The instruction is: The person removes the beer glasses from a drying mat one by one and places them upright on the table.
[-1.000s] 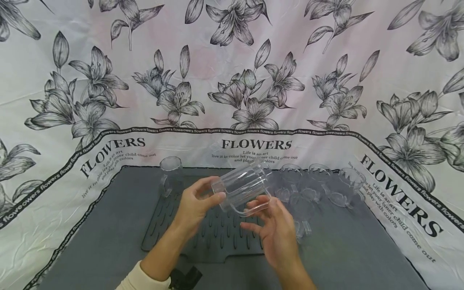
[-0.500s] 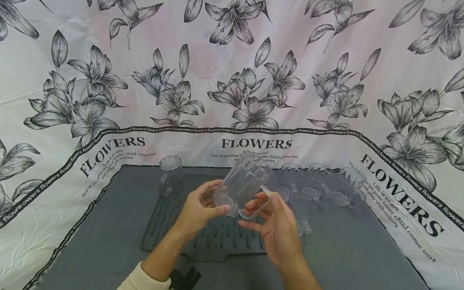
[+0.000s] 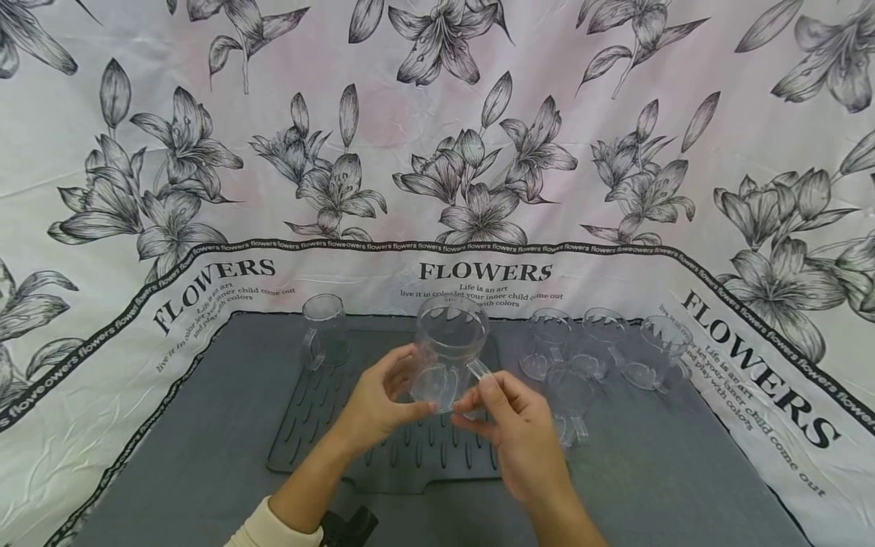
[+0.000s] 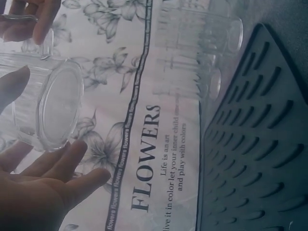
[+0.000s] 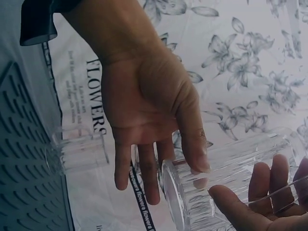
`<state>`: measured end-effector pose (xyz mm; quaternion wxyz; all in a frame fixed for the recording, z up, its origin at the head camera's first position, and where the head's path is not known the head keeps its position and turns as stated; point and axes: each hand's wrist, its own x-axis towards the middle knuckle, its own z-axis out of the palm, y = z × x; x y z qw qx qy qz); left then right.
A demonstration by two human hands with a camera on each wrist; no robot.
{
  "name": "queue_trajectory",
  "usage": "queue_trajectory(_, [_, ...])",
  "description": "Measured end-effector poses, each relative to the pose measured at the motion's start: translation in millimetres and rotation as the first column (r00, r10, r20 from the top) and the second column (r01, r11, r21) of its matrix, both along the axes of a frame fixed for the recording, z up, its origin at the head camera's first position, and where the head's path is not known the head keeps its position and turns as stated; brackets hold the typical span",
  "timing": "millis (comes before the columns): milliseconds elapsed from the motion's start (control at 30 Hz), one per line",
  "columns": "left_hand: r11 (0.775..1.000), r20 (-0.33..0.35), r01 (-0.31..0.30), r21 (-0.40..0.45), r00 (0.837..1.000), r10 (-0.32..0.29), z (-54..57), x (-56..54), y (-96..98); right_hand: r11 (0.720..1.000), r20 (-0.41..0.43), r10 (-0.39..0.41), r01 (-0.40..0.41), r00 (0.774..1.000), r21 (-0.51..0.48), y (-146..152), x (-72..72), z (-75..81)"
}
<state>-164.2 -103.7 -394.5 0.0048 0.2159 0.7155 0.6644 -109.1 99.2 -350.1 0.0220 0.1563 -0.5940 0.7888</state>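
Note:
A clear ribbed mug (image 3: pixel 453 334) is held upright above the drying mat (image 3: pixel 390 460), its mouth toward the top in the head view. My left hand (image 3: pixel 379 399) grips the lower body, thumb in front and fingers behind. On the right, my right hand (image 3: pixel 519 433) pinches the mug's handle (image 3: pixel 478 368) between thumb and fingers. The mug's thick round base (image 4: pixel 61 106) shows in the left wrist view, beside the fingers of my left hand (image 4: pixel 43 197). In the right wrist view, my right hand (image 5: pixel 269 207) is at the handle, and my left hand (image 5: pixel 154 106) reaches to the base end.
Another clear mug (image 3: pixel 324 330) stands at the mat's back left corner. Several similar mugs (image 3: pixel 601 338) are grouped at the back right of the grey table (image 3: pixel 656 471). A flower-printed cloth (image 3: pixel 383 190) hangs behind the table.
The mug has turned from a sideways tilt to upright, its mouth swinging from upper right to the top. My right hand's fingers have drawn in around the handle. The other mugs stayed put.

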Motion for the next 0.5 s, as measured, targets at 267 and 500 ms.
queue_trajectory(267, [0.999,-0.047,-0.013,-0.036,0.999,0.011,-6.1,-0.1,-5.7,0.999,-0.101,-0.028,0.032,0.995,0.042,-1,3.5,0.3])
queue_trajectory(500, [0.996,-0.06,-0.06,-0.064,0.997,0.056,-14.4,2.5,-23.6,0.991,-0.172,-0.124,0.131,0.977,0.031,5,7.1,3.4])
